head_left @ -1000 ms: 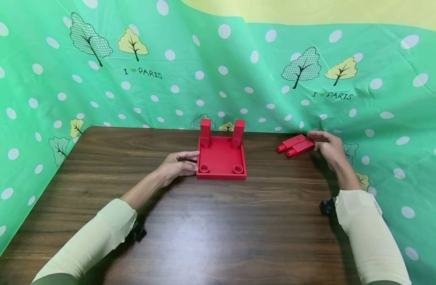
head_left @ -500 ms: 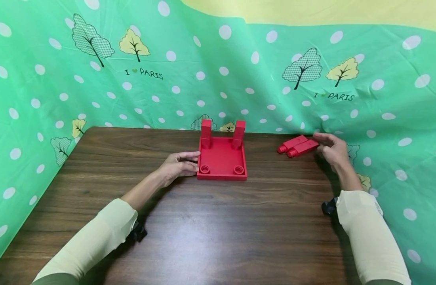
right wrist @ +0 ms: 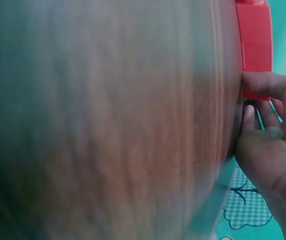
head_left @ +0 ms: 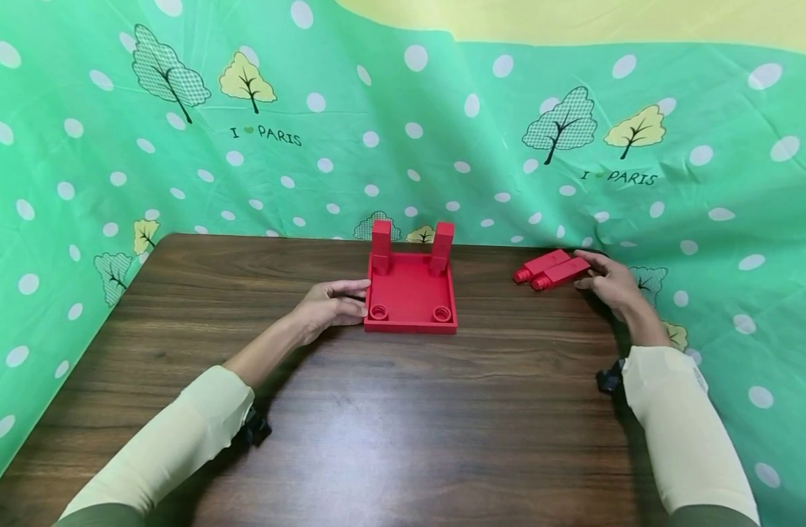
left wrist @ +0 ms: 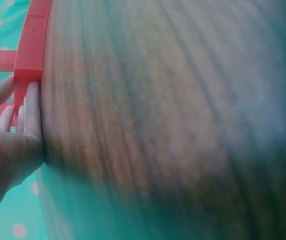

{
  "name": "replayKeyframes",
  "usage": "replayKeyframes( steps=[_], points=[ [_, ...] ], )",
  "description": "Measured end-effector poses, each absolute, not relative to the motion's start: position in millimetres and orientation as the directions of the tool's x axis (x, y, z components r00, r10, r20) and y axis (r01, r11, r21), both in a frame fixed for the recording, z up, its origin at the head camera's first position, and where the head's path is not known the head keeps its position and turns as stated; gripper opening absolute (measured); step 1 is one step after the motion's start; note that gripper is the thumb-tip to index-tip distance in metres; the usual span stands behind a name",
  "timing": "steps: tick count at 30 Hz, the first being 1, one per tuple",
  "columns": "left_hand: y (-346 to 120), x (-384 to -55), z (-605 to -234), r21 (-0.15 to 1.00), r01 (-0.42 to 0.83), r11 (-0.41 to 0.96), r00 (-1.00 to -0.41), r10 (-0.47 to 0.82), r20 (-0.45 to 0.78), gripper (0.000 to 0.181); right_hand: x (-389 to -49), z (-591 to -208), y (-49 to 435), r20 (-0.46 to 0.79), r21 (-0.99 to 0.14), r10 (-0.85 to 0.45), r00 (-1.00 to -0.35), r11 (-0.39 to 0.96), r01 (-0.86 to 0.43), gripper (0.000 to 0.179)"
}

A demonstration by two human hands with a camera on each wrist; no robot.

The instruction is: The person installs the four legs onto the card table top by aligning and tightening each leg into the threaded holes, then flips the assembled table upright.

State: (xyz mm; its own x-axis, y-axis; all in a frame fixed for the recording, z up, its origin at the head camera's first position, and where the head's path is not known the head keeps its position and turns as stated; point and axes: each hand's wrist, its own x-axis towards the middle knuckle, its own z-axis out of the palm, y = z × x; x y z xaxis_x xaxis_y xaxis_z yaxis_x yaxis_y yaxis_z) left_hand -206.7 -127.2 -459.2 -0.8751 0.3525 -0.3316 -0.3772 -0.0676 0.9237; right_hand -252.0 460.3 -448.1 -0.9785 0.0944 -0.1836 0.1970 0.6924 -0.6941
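Note:
A red square toy tabletop point(head_left: 412, 293) with a raised rim lies on the wooden table, sockets up. Two red legs stand upright at its far corners, the left leg point(head_left: 380, 245) and the right leg point(head_left: 442, 245). Round threaded sockets show at its near corners. My left hand point(head_left: 323, 311) touches the tabletop's left side with extended fingers. At the far right, two loose red legs lie side by side, screw ends leftward: a farther leg point(head_left: 539, 265) and a nearer leg point(head_left: 562, 273). My right hand point(head_left: 610, 282) pinches the nearer leg's right end, thumb on its near side point(right wrist: 255, 55).
The brown wooden table point(head_left: 409, 410) ends at the back against a green dotted cloth point(head_left: 403, 132). The cloth also hangs close beside my right arm and along the left edge.
My right hand has closed in leftward, its fingers and thumb coming around the end of the nearer leg. The left hand and the tabletop stay in place.

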Motion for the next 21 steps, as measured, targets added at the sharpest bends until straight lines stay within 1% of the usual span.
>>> replayKeyframes(
  steps=[7, 14, 21],
  points=[
    [-128, -209, -461, 0.918, -0.388, -0.081, -0.871, 0.359, -0.336, 0.073, -254, -450, 465, -0.198, -0.71, 0.069, -0.978, 0.677, 0.192, 0.078],
    [-128, -210, -461, 0.919, -0.388, -0.074, -0.87, 0.359, -0.338, 0.073, -251, -449, 470, -0.209, -0.695, 0.058, -0.976, 0.694, 0.19, 0.076],
    [-128, -209, -460, 0.918, -0.389, -0.075, -0.869, 0.361, -0.338, 0.073, -247, -446, 475, -0.174, -0.724, 0.039, -0.984, 0.672, 0.155, 0.076]
  ],
)
